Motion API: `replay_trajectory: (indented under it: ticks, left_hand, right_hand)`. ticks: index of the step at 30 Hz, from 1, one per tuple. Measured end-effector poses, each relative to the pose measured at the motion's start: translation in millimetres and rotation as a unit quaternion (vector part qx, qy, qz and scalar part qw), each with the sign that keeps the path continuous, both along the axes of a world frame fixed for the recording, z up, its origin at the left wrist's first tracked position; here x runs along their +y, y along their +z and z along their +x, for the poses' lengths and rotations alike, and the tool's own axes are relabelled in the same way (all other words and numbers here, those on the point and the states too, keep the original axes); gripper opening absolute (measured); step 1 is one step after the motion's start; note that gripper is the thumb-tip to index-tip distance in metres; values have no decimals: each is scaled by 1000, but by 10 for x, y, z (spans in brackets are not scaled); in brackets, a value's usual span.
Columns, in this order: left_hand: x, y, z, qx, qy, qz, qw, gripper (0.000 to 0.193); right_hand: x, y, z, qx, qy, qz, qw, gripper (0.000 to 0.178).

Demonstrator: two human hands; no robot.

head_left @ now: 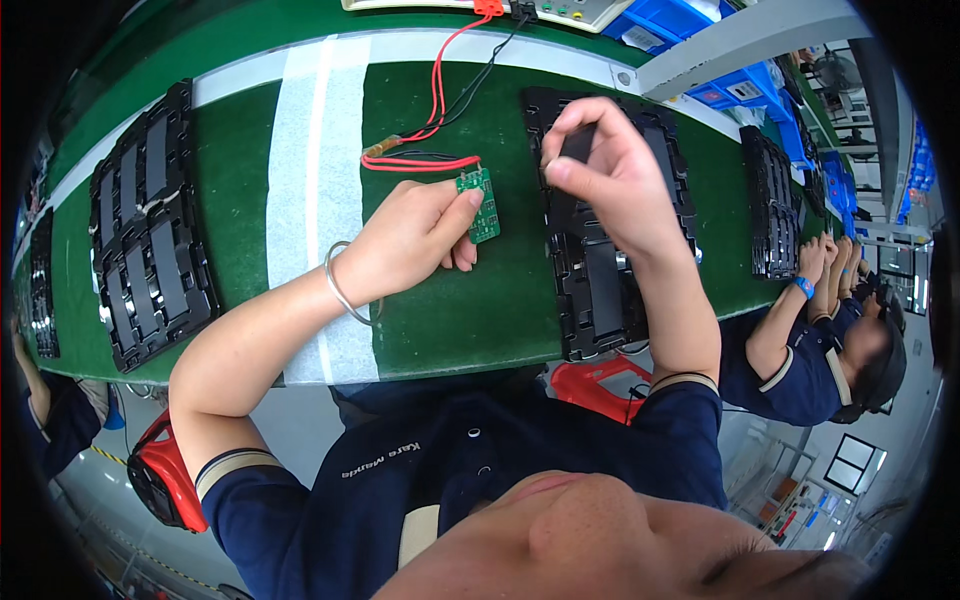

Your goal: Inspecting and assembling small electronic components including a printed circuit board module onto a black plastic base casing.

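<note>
My left hand (410,230) grips a small green circuit board (485,218) over the green mat, thumb across its face. Red and black wires (437,92) run from the far side toward the board's upper end. They pass through a yellowish-brown wrapped section (383,146). To the right, my right hand (620,175) is raised above a black plastic tray (578,310), with the fingers curled and the thumb tip close to the index fingertip. Whatever may be in this pinch is too small to make out. My hand and forearm hide part of the tray.
Another black tray (150,255) lies at the left, and one more (768,215) farther right. A pale tape strip (318,150) crosses the green mat (455,320). At the far edge stands an instrument (575,12) with wires plugged in. Co-workers sit on both sides.
</note>
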State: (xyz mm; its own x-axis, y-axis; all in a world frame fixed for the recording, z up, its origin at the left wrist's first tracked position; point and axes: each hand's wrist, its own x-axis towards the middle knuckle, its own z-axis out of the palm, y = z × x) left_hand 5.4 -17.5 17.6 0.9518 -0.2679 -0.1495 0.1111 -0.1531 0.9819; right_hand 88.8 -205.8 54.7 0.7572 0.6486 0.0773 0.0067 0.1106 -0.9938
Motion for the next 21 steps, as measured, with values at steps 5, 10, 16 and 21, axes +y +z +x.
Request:
replay_trajectory:
  ticks: [5, 10, 16, 21]
  left_hand:
    - [1, -69, 20, 44, 9, -95, 994, 35]
    - [85, -63, 72, 73, 6, -177, 982, 33]
    - [84, -123, 55, 57, 72, -231, 969, 32]
    - [72, -160, 48, 39, 74, -237, 968, 31]
  right_hand:
    - [-264, -45, 374, -120, -88, -167, 975, 25]
    - [-351, -42, 477, -80, -103, -165, 978, 23]
    - [-417, -236, 610, -294, -110, -360, 879, 25]
    - [-595, -197, 848, -371, -226, -455, 778, 30]
